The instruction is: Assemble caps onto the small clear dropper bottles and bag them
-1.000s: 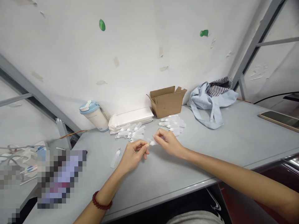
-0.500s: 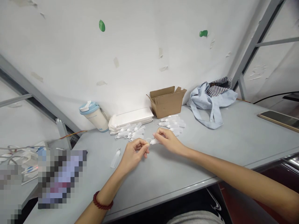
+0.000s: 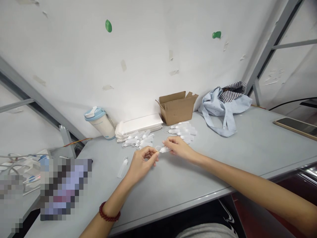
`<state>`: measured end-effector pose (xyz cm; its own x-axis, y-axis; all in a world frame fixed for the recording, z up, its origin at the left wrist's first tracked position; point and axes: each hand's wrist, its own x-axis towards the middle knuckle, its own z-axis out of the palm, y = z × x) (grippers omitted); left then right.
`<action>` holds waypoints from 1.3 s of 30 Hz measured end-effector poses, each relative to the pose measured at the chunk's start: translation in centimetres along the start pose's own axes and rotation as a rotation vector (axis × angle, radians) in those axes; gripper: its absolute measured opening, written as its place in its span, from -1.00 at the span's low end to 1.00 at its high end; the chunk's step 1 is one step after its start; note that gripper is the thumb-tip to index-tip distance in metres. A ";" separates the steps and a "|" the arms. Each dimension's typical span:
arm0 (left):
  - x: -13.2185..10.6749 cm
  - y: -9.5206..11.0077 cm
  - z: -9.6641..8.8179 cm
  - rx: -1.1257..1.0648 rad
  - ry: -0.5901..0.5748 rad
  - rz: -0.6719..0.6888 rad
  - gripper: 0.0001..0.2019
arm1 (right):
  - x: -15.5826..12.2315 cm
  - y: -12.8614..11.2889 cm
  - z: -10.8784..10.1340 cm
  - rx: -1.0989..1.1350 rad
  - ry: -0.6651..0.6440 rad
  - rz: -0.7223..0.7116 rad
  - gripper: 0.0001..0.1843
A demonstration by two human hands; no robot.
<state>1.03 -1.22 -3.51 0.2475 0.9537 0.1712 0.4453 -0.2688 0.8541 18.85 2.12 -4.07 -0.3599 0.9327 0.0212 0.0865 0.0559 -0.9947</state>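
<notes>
Translucent plastic vial (image 3: 163,150), matt table (image 3: 247,155)

No text, label, brand or number is legible. The cardboard box (image 3: 177,109) at 12 o'clock, lidded cup (image 3: 100,123) at 10 and phone (image 3: 296,126) at 3 show no markings.

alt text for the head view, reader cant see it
The left hand and right hand pinch a small clear plastic piece between them over a grey table. Behind lie heaps of similar clear pieces, a cardboard box, a lidded cup and a blue cloth bag.
</notes>
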 end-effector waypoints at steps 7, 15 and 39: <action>0.3 0.1 -0.5 0.035 -0.086 -0.015 -0.79 | 0.1 -0.4 -0.3 -0.071 -0.042 -0.055 -0.61; 2.1 -1.9 -4.0 -0.051 0.295 -0.140 -0.75 | 1.3 -0.3 -3.0 -0.596 0.048 -0.210 -0.70; 2.3 -2.4 -5.5 -0.257 0.569 -0.171 -0.70 | 2.0 0.2 -7.0 -1.043 -0.101 -0.192 -0.90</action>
<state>-4.15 2.37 -2.43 -0.3354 0.9216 0.1952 0.1998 -0.1329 0.9708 24.71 6.46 -3.55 -0.5234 0.8446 0.1126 0.7556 0.5211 -0.3968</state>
